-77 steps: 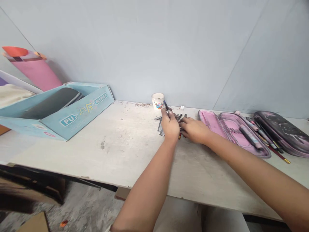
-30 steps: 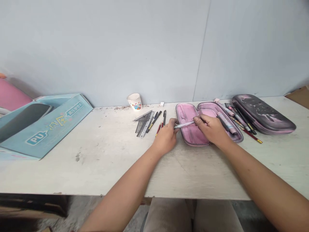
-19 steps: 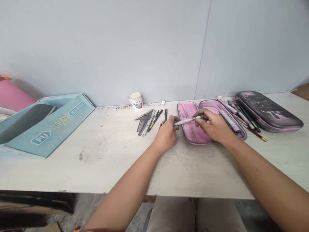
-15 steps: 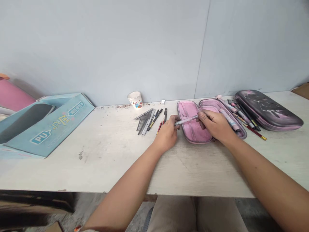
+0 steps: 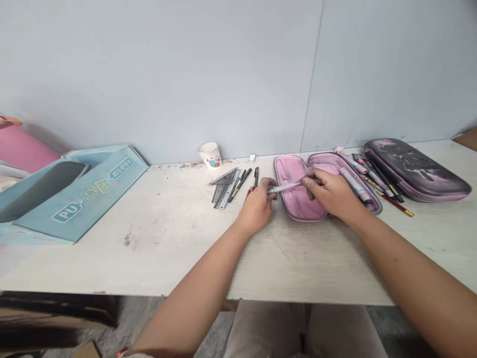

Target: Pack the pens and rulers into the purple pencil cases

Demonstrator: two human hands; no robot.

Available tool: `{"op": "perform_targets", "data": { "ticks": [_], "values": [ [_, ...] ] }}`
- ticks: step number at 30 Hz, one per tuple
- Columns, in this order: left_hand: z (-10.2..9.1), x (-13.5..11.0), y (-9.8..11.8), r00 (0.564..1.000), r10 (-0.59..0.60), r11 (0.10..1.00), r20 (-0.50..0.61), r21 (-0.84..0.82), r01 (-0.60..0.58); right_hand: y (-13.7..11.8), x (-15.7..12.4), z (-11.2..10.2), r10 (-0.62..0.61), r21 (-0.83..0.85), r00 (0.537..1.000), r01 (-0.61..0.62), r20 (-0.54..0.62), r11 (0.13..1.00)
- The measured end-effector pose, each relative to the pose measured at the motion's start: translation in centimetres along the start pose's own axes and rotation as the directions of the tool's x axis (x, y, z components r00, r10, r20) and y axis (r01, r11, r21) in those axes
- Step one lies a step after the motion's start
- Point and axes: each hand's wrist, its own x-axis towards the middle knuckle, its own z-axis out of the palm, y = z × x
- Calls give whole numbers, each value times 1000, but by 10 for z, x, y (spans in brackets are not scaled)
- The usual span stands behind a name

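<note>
L hand (image 5: 260, 201), just R of frame ctr, pinches one end of a slim white pen (image 5: 285, 187); R hand (image 5: 325, 191) has the other end btwn thumb & fingers. Pen's held near level over the L half of the open pink pencil case (image 5: 298, 211), ctr-right of frame. To handle it well, I'd keep both pinches light & in line, so it doesn't bend or slip, & stay clear of the chunky marker (image 5: 352, 184) in the case's R half.

Hard to see: both pen tips are under fingers, so can't tell cap vs nib. R hand hides part of the case's middle; L hand covers most of a red pencil (image 5: 250, 191). Blue box (image 5: 85, 196), far left, is cut off by frame edge.
</note>
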Motion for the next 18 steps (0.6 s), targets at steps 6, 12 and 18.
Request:
{"op": "perform_targets", "data": {
  "ticks": [6,12,18],
  "values": [
    [0,0,1,1000,3,1000,0,6,-3,0,0,-2,-39,91,999,37,24,995],
    [1,0,0,1000,11,1000,-3,18,-11,-1,-1,-1,9,57,1000,-10,14,998],
    [1,0,-1,1000,7,1000,3,17,-7,0,0,0,29,-7,999,-28,44,1000]
  ]
}}
